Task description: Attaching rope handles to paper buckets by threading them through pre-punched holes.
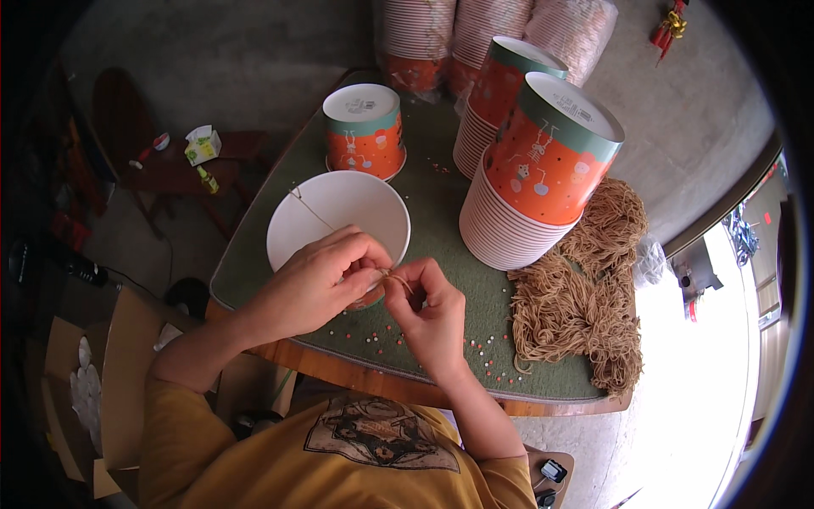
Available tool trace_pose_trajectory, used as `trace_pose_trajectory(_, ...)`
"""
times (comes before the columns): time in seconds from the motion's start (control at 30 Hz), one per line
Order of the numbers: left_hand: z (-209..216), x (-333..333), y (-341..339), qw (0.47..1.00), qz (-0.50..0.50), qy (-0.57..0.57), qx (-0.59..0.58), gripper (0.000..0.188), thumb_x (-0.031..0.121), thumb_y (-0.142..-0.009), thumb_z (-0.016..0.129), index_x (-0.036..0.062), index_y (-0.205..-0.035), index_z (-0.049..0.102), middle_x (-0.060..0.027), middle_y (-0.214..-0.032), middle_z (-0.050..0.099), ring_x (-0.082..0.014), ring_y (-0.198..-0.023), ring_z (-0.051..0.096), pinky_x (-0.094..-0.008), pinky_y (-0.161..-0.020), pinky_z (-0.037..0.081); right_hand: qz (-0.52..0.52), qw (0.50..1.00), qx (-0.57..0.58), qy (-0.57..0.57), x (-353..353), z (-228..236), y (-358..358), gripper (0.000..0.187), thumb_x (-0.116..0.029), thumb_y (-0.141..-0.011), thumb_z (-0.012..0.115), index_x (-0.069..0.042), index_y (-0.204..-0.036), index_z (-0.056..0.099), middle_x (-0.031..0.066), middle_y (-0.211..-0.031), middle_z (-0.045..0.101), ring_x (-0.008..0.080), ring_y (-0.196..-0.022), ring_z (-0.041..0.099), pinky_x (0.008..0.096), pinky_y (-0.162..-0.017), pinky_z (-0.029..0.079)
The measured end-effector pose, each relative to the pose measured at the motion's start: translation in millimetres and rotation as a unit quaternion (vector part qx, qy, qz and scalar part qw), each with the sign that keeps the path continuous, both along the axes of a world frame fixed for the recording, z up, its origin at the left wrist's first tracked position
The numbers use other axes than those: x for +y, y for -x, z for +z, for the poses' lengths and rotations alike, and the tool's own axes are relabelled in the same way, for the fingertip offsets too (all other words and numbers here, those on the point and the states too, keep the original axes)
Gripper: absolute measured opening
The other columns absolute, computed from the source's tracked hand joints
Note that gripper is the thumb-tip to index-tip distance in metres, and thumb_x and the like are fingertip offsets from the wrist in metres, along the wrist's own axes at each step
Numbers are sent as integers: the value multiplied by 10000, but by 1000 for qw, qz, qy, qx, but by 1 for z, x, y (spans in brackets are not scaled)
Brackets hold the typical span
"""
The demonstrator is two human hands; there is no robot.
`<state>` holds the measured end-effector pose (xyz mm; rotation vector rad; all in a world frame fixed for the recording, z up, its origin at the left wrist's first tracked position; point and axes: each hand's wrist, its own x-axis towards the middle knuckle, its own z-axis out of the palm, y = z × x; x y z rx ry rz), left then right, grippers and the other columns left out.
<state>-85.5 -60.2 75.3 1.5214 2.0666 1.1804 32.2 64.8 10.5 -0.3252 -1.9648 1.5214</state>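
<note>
A paper bucket (365,204) with a white inside lies tilted on the table, its mouth toward me. A thin brown cord (314,214) passes through the far left of its rim and runs across the mouth to my hands. At the near rim, my left hand (326,276) pinches the cord between thumb and fingers. Close beside it, my right hand (430,310) is closed on a looped end of the same cord. My fingers partly hide the knot or loop between them and the near rim.
A green-covered table (428,199) holds an upside-down orange bucket (363,136), tall bucket stacks (543,170) and a heap of brown cords (585,297) on the right. Small red and white bits (487,356) lie near the front edge. Cardboard boxes (127,373) stand at left.
</note>
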Motion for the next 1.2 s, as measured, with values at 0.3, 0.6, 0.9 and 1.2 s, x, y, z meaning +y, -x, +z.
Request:
trace_pose_trajectory(0.3, -5, 3, -5, 990, 19, -59, 125, 139, -29, -813, 601, 23, -918, 527, -81, -890, 535, -256, -827, 574, -353, -719, 479, -21, 997, 12, -77, -2, 4, 0, 159, -45, -809, 707, -28, -831, 550, 59, -709, 597, 140, -569, 563, 280, -531, 482)
trace_pose_trajectory(0.6, -9, 2, -9, 996, 35, -50, 67, 163, -48, -807, 610, 25, -902, 499, -86, -881, 545, -251, -783, 587, -354, -662, 481, -42, 990, 33, -132, -2, 2, 1, 179, -46, -792, 716, -43, -828, 541, 59, -714, 603, 166, -575, 572, 299, -530, 483)
trace_pose_trajectory(0.9, -16, 3, -9, 995, 29, -91, 32, 177, -80, -829, 589, 23, -913, 473, -82, -868, 561, -188, -753, 605, -304, -643, 498, -36, 990, 26, -133, -4, 1, -1, 170, -52, -803, 710, -42, -840, 545, 57, -706, 599, 153, -600, 585, 280, -542, 482)
trace_pose_trajectory(1.2, -10, 6, -7, 995, 7, -75, -73, 181, -82, -828, 573, 40, -907, 464, -10, -844, 541, -76, -742, 551, -242, -691, 489, 73, 977, 47, 197, -2, -1, 1, 114, -130, -938, 613, -29, -936, 558, -54, -812, 550, 9, -721, 468, 171, -649, 387)
